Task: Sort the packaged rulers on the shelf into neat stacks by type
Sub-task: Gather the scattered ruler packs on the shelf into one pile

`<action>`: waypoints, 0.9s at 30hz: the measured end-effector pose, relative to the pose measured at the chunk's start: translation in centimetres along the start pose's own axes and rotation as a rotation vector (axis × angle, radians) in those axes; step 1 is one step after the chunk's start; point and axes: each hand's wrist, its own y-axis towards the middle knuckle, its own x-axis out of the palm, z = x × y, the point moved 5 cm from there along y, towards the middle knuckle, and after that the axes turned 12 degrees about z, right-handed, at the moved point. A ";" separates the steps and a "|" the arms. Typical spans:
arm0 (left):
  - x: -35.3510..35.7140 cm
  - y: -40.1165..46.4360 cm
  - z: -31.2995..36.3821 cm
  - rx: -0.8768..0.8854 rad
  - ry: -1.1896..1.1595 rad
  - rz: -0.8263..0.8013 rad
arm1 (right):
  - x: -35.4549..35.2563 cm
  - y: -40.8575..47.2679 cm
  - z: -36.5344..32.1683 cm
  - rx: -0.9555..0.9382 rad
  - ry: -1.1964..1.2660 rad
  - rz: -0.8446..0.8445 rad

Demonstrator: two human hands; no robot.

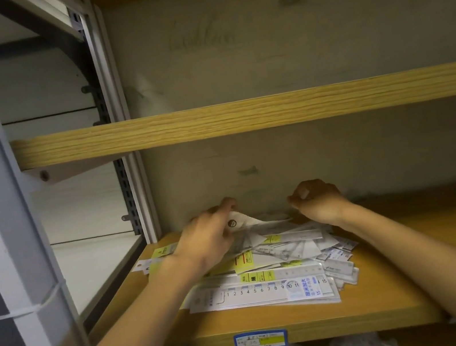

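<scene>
Packaged rulers (272, 283) lie in a loose, overlapping heap on the wooden shelf (389, 281), long straight ones fanned at the front and set-square packs jumbled toward the back wall. The left hand (210, 236) pinches a white-backed pack (244, 222) lifted at the rear of the heap, while the right hand (316, 200) hovers beside it with fingers curled, apparently holding nothing. Sorting looks barely begun; the next move probably calls for drawing that pack free without dragging its neighbours, then starting a pile for its type.
</scene>
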 end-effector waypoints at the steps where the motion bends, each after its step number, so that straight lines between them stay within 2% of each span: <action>1: 0.1 0.1 0.1 0.008 0.016 0.017 | -0.1 0.0 0.1 0.009 0.011 0.012; 4: 0.3 0.2 0.2 0.058 0.071 0.071 | -0.2 0.0 0.4 0.038 0.060 0.027; 8: -0.6 0.0 0.1 0.206 0.076 0.217 | -0.8 -0.6 0.2 0.119 0.268 0.051; 12: -1.4 -0.5 0.3 0.363 0.053 0.396 | -0.7 -1.9 -1.0 0.293 0.496 -0.075; 15: -1.6 -0.6 0.4 0.387 0.024 0.445 | 0.0 -2.2 -2.0 0.386 0.565 -0.170; 19: -1.5 -0.7 0.0 0.329 -0.028 0.489 | 0.8 -2.3 -2.9 0.406 0.690 -0.186; 22: -1.6 -1.0 -0.3 0.267 0.006 0.466 | 0.8 -1.9 -2.7 0.412 0.755 -0.090; 27: -1.9 -1.6 -2.2 0.100 0.012 0.352 | -0.1 -0.2 -0.6 0.476 0.829 0.226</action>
